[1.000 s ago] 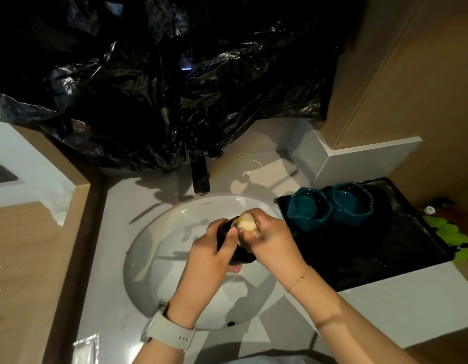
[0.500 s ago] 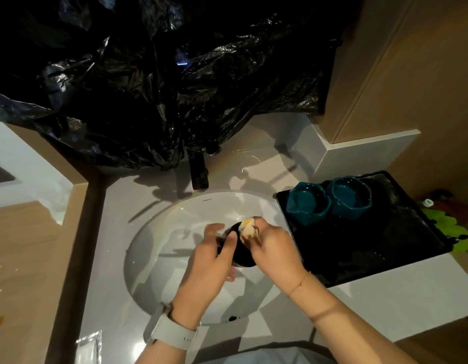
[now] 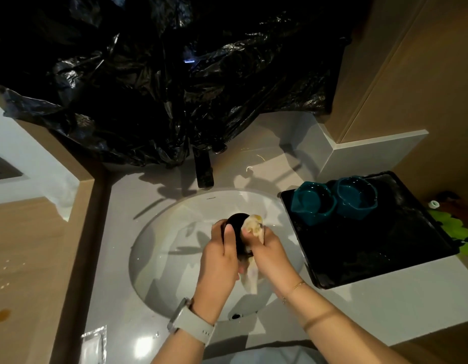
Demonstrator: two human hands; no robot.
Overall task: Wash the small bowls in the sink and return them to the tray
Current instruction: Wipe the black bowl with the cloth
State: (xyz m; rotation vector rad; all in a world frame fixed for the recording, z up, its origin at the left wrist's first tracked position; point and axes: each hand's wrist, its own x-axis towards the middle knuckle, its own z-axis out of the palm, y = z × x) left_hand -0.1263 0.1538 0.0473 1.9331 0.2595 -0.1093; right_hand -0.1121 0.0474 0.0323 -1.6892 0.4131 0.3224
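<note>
Over the white sink (image 3: pixel 159 248), we have our left hand (image 3: pixel 222 261) with its fingers wrapped round a small dark bowl (image 3: pixel 236 224). Since a second ago we have turned it, its rounded glossy underside now up, so scrubbing has moved to the outside. Our right hand (image 3: pixel 267 248) pinches a limp, pale, wet cloth (image 3: pixel 253 224) against it. Two faceted teal bowls (image 3: pixel 332 200) sit touching at the far-left corner of the black tray (image 3: pixel 385 258) at the desk's right edge.

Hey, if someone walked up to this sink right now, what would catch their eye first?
Probably the two hands over the white sink: the left hand grips a small dark bowl while the right hand rubs it with a pale cloth. Next, two teal bowls side by side on the black tray to the right.
</note>
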